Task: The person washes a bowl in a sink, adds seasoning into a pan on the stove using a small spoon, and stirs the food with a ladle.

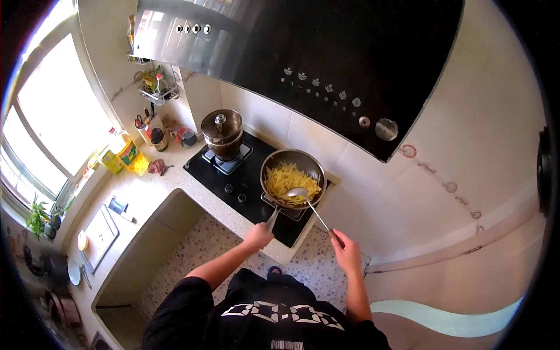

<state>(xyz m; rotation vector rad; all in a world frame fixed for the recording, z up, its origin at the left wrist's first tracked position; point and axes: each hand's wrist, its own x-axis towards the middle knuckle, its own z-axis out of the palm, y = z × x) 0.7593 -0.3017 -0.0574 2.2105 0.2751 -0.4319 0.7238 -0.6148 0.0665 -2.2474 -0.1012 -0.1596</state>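
Observation:
My left hand [258, 237] is closed round the handle [272, 219] of a steel wok [318, 165] on the right burner. Yellow strips of food [286, 178] lie in the wok. In my right hand [345, 249] is the dark grip of a long metal spatula [317, 214]. Its rounded head rests on the food at the near side of the wok.
A lidded pot [221, 131] stands on the left burner of the black stove [251, 160]. Left on the counter are an oil bottle [131, 153], a cutting board [101, 238] and a cleaver [118, 205]. A range hood [262, 46] hangs above.

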